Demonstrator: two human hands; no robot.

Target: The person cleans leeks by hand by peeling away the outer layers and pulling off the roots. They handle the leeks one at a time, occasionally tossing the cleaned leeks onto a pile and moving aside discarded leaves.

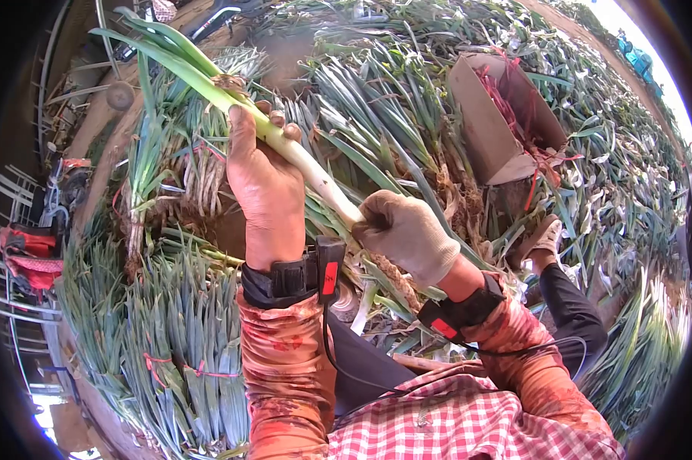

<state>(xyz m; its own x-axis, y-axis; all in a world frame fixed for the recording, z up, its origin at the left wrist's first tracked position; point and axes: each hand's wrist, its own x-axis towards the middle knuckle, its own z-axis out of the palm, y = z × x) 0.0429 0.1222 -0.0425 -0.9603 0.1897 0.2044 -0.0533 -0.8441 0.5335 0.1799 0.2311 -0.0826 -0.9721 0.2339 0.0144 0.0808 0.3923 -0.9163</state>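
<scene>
A thick leek [307, 165] slants across the upper middle, its green leaves at the upper left and its white shank running down to the right. My bare left hand [265, 180] is wrapped round the middle of the shank, thumb and fingertips showing on top. At the lower white end, my right hand [409, 236], in a dirty pale glove, is closed on the stalk, hiding its root end. Loose leeks with brown, soil-covered roots [465, 192] lie behind and beneath my hands.
A cardboard box [478, 126] with red ties [507, 100] stands at the upper right. Tied leek bundles [189, 368] lie at the lower left. Leeks and leaf scraps spread right. A red bag [33, 257] and metal bars are at the far left.
</scene>
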